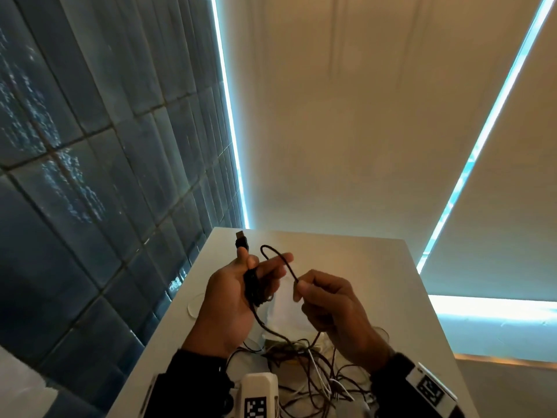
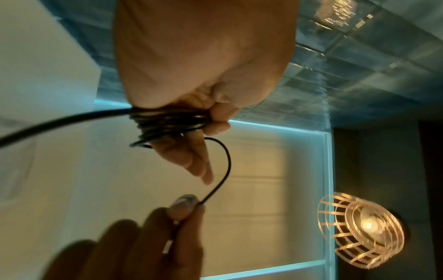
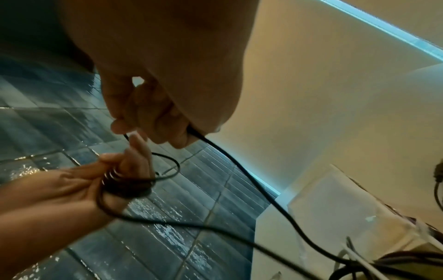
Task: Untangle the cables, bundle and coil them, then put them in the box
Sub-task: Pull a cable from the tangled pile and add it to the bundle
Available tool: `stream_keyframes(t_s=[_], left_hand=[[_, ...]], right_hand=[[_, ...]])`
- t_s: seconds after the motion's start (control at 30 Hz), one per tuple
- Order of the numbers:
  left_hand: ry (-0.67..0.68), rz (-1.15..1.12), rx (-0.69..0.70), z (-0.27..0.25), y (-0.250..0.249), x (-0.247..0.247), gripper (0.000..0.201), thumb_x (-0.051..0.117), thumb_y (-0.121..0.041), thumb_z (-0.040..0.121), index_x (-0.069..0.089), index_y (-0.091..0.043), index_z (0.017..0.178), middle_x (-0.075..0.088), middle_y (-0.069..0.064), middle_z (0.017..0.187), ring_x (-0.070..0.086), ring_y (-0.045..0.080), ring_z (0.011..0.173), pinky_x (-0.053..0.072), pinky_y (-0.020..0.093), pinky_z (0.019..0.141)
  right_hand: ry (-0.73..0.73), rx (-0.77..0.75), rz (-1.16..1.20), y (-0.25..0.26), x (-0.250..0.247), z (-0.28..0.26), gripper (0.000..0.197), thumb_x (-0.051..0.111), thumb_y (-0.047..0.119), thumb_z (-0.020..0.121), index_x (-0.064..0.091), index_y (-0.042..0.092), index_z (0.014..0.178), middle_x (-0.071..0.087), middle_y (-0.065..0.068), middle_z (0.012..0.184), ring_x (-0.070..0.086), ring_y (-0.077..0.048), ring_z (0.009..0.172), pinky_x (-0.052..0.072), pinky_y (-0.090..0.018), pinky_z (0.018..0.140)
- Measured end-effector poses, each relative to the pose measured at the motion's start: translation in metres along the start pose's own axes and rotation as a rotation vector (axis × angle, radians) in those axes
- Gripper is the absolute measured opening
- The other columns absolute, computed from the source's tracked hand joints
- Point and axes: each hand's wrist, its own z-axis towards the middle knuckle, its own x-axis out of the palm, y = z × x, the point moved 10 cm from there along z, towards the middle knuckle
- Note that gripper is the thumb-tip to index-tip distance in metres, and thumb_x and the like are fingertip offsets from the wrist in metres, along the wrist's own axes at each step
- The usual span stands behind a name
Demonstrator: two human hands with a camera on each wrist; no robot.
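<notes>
My left hand [image 1: 229,297] is raised over the table and holds a black cable wound in several turns into a coil [image 1: 251,285] around its fingers. The thumb presses the cable's USB plug [image 1: 240,239], which points up. In the left wrist view the coil [image 2: 167,123] sits tight at the base of the fingers. From it a loose loop [image 1: 272,251] arcs across to my right hand [image 1: 304,289], which pinches the same cable between thumb and forefinger. Below both hands the cable drops into a tangle [image 1: 307,375] of black and white cables on the table.
The white table [image 1: 376,267] runs along a blue tiled wall [image 1: 90,176] on the left. A clear plastic box [image 3: 335,204] stands on the table behind the tangle, under my hands. A lit pendant lamp [image 2: 364,231] hangs overhead.
</notes>
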Motion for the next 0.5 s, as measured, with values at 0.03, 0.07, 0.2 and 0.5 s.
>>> stream_keyframes(t_s=[0.03,0.07,0.2,0.5], left_hand=[[0.024,-0.081,0.0,0.0,-0.002,0.003,0.037,0.034,-0.036,0.1,0.044,-0.015,0.071,0.07,0.025,0.103,0.071,0.027,0.08,0.057,0.034,0.07],[0.041,-0.132,0.006,-0.001,-0.005,0.005,0.037,0.035,-0.036,0.099,0.044,-0.015,0.071,0.072,0.022,0.096,0.071,0.027,0.081,0.059,0.035,0.07],[0.098,-0.202,0.039,-0.003,-0.01,0.016,0.037,0.036,-0.035,0.099,0.046,-0.015,0.069,0.053,0.003,0.064,0.058,0.017,0.057,0.048,0.035,0.073],[0.161,-0.199,0.104,-0.007,-0.021,0.02,0.04,0.037,-0.031,0.097,0.049,-0.018,0.061,0.036,-0.005,0.052,0.033,0.008,0.043,0.028,0.021,0.044]], right_hand=[[0.021,0.018,-0.024,-0.004,0.002,-0.001,0.02,0.058,0.019,0.088,0.061,0.006,0.074,0.023,0.001,0.051,0.017,-0.012,0.044,0.016,-0.021,0.043],[0.037,0.045,-0.039,-0.01,0.003,-0.003,0.019,0.059,0.019,0.087,0.062,0.007,0.073,0.024,0.0,0.05,0.017,-0.012,0.044,0.016,-0.021,0.043],[0.117,0.163,-0.057,-0.038,0.009,-0.01,0.017,0.06,0.019,0.086,0.064,0.007,0.075,0.029,0.002,0.05,0.019,-0.011,0.044,0.013,-0.025,0.044],[0.033,0.306,-0.131,-0.097,-0.023,-0.02,0.026,0.048,0.018,0.1,0.056,0.007,0.078,0.031,0.005,0.053,0.025,-0.008,0.045,0.023,-0.018,0.044]])
